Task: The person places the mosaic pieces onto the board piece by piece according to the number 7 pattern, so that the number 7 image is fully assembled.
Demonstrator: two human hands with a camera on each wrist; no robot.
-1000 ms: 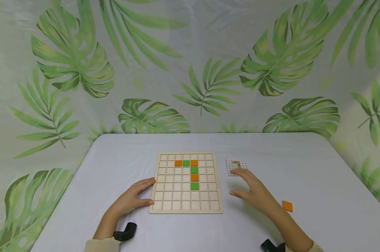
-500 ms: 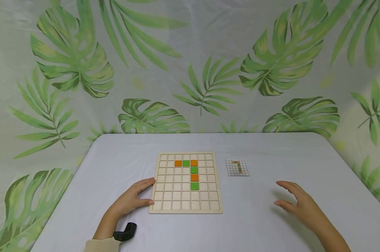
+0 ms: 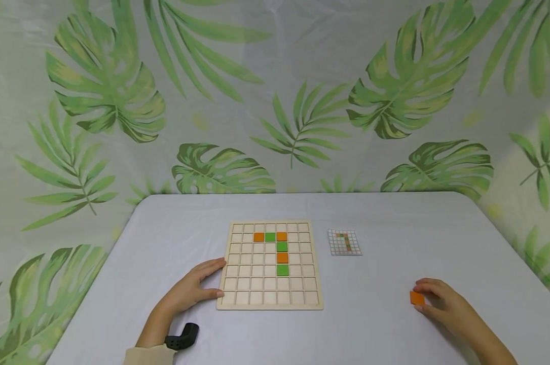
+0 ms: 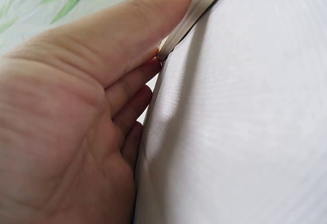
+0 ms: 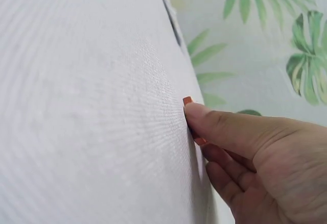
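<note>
A wooden grid board lies on the table with orange and green square tiles set in several of its cells. They form a row that turns down into a column. My left hand rests against the board's left edge, thumb and fingertips touching it; the left wrist view shows the thumb along that edge. Off to the right, my right hand pinches an orange square tile by its edges. Seen from the right wrist, the tile sits at the thumb tip, low by the tabletop.
A small printed card with a coloured grid pattern lies to the right of the board. The white-covered table backs onto a leaf-patterned curtain. A black wrist device is on the left arm.
My right hand has moved from near the card to the right and down, and its fingers have closed on the orange tile. The left hand and the board have stayed put.
</note>
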